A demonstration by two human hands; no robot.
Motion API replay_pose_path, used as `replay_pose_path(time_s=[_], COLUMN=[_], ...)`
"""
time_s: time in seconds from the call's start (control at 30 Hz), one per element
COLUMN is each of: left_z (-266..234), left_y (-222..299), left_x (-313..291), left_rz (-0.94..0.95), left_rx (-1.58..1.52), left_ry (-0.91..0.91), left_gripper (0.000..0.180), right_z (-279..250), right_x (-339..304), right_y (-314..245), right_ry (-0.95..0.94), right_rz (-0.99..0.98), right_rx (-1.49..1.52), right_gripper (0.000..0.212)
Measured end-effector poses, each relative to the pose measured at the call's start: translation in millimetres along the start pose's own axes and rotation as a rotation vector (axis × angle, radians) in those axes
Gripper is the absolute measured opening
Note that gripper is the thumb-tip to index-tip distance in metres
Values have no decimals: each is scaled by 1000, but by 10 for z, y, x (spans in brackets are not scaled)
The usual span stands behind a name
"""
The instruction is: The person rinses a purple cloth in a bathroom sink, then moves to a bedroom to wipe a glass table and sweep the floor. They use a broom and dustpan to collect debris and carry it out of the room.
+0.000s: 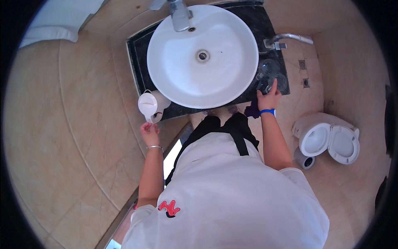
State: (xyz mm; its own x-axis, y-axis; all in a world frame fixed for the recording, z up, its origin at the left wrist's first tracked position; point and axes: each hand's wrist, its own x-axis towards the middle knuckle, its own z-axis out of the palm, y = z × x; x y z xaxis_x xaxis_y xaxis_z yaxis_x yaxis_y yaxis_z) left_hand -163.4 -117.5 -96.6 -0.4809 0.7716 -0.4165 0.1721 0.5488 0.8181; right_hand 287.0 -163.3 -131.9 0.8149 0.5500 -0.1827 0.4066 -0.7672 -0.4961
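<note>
A white kettle (pixel 148 104) stands at the counter's left front corner, its handle side toward me. My left hand (pixel 150 133) is at the near end of that handle, fingers curled in against it; how firm the hold is cannot be made out. At the counter's right front, my right hand (pixel 270 99) reaches over some clear glassware (pixel 269 68), index finger stretched out onto it. How many glass pieces there are is hard to tell. A dark cloth (pixel 251 110) hangs by the counter edge beside my right wrist.
A round white basin (pixel 224 79) with a chrome tap (pixel 179 16) fills most of the black counter (pixel 267 31). Right of it a metal pipe or bar (pixel 294 37) sticks out. A toilet (pixel 317 139) and a small bin (pixel 306 161) stand at right. White towels (pixel 58 33) hang at upper left.
</note>
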Motion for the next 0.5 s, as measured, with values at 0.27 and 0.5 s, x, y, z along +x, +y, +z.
replay_pose_path(time_s=[0.27, 0.5], left_z=[-175, -212], left_y=[-800, -862], left_x=[573, 553], left_rz=[258, 44], left_rx=[610, 245], left_ry=[75, -75], left_gripper=[48, 55], right_z=[-238, -128], right_x=[266, 658], right_y=[-67, 211], right_ry=[64, -173], right_rz=[-5, -67], right_rx=[-147, -266], right_gripper=[89, 91])
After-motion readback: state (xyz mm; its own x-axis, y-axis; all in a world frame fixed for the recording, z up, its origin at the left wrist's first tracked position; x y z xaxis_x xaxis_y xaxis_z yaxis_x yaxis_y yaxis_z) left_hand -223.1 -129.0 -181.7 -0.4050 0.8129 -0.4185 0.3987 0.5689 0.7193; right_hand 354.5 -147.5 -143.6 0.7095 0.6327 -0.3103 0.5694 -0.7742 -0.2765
